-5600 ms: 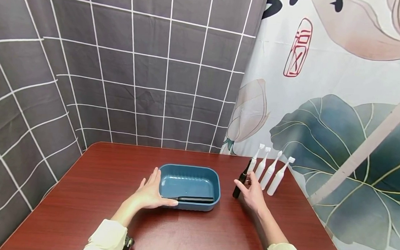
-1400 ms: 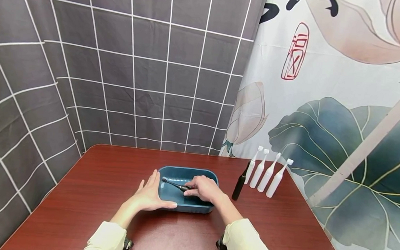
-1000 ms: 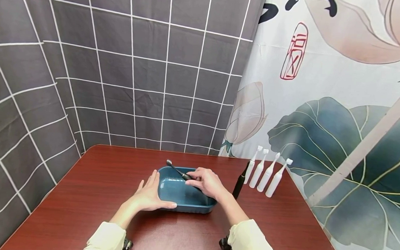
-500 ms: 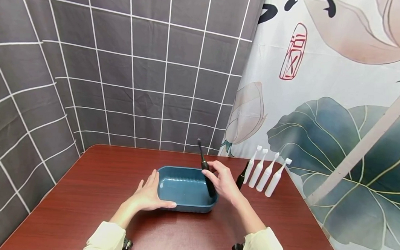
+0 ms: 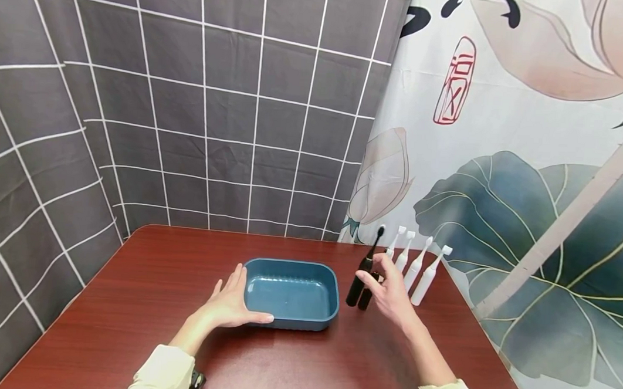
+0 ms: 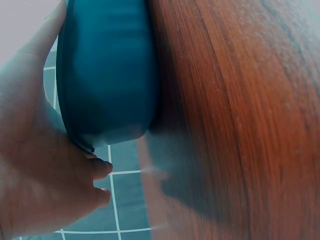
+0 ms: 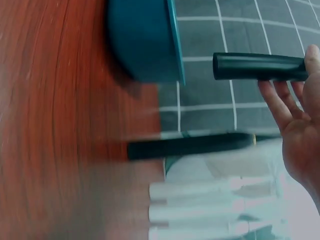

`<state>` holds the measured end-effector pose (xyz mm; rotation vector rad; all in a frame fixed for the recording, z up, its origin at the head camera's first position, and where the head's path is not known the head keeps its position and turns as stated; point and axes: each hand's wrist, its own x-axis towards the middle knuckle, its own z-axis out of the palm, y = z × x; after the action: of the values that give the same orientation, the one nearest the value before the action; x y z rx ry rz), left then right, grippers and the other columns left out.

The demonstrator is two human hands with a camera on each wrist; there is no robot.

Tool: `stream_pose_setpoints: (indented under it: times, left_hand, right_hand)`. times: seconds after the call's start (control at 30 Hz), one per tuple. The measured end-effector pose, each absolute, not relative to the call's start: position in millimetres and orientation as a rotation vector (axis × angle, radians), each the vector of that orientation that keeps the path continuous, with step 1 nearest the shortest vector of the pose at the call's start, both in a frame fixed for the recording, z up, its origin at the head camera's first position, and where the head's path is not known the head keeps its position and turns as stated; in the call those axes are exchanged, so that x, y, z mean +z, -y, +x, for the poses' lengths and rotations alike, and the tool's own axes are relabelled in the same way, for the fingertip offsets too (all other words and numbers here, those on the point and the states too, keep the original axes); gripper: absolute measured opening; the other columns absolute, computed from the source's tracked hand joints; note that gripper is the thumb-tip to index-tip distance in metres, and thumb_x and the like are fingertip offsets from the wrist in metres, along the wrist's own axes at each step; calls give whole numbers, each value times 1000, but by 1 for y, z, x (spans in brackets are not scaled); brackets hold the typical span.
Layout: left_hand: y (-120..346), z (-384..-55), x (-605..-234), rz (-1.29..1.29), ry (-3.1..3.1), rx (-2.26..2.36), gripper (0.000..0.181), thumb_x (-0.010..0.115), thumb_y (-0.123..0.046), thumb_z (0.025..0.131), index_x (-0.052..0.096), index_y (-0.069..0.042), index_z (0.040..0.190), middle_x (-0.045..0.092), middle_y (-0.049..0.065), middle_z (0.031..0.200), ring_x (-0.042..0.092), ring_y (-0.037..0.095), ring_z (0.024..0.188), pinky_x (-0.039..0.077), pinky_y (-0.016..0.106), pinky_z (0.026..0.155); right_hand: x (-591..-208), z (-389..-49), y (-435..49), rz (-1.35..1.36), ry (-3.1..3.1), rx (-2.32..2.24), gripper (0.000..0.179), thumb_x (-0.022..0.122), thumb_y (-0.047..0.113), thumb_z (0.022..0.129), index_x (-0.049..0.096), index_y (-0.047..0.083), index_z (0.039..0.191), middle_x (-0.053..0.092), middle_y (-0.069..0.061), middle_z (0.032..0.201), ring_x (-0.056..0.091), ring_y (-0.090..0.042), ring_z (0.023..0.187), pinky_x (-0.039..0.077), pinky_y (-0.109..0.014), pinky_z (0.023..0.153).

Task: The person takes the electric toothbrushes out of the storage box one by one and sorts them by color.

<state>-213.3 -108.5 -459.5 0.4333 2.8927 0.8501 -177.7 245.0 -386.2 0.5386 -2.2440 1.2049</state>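
My right hand pinches a black electric toothbrush upright, brush head up, thumb on one side and fingers on the other. In the right wrist view its base is above the tabletop. Just right of it stands a second black electric toothbrush, its upper part partly hidden by my fingers. Several white electric toothbrushes stand in a row further right. My left hand rests against the left end of a blue plastic bin, fingers extended and spread, thumb along the near rim. Nothing lies in the bin.
The reddish-brown wooden table has its right edge close to the white toothbrushes. A dark gridded curtain hangs behind and to the left, a floral printed one at the right.
My right hand has lifted the black toothbrush out of the bin, turned it upright and carried it right, beside the first black one it released earlier. My left hand has stayed on the bin.
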Motion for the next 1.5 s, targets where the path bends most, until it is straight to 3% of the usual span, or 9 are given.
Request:
stream_pose_setpoints:
  times: [0.2, 0.5, 0.7, 0.9, 1.13, 1.37, 1.5]
  left_hand:
    - [108, -212, -456, 430, -2884, 862, 144, 78, -78, 62, 12, 8, 157, 9, 26, 164, 16, 43, 149, 5, 64, 117]
    - [108, -211, -455, 431, -2874, 874, 144, 78, -77, 62, 12, 8, 157, 8, 25, 165, 17, 43, 149, 5, 63, 117]
    - [108, -212, -456, 429, -2877, 867, 144, 78, -78, 62, 12, 8, 157, 8, 25, 165, 16, 43, 149, 5, 63, 117]
    - [108, -211, -455, 425, -2878, 868, 144, 78, -77, 62, 12, 8, 157, 8, 25, 164, 17, 44, 149, 6, 63, 117]
    - [108, -212, -456, 422, -2882, 863, 144, 78, -78, 61, 12, 8, 157, 9, 25, 164, 16, 43, 149, 6, 63, 117]
    - [108, -212, -456, 417, -2875, 868, 144, 78, -77, 62, 12, 7, 157, 9, 25, 165, 16, 42, 149, 5, 63, 117]
    - [108, -212, -456, 418, -2879, 865, 144, 78, -77, 62, 12, 7, 157, 9, 25, 165, 16, 42, 149, 5, 63, 117]
  right_hand:
    - [-378, -160, -271, 402, 2196, 1168, 28, 73, -11, 84, 54, -4, 104, 63, -8, 87, 59, -4, 76, 47, -15, 65]
    - [-432, -184, -320, 286, 2222, 1115, 30, 77, -3, 85, 54, 3, 103, 64, -6, 81, 51, -11, 67, 38, -23, 58]
    - [-454, -192, -329, 263, 2334, 1090, 29, 78, 8, 89, 54, 6, 105, 64, -4, 85, 56, -12, 73, 45, -23, 59]
    - [-466, -196, -331, 267, 2366, 1120, 29, 77, 7, 89, 53, 5, 104, 63, -3, 82, 61, -10, 77, 55, -25, 68]
    - [-470, -200, -328, 274, 2362, 1157, 28, 76, 6, 89, 53, 4, 104, 60, -3, 83, 59, -10, 78, 53, -25, 74]
    - [-469, -198, -326, 245, 2414, 1154, 30, 76, 9, 90, 49, 4, 104, 56, -4, 83, 56, -16, 79, 54, -34, 77]
    - [-469, -197, -326, 218, 2445, 1138, 32, 76, 11, 90, 48, 6, 104, 54, -4, 86, 53, -16, 82, 52, -29, 78]
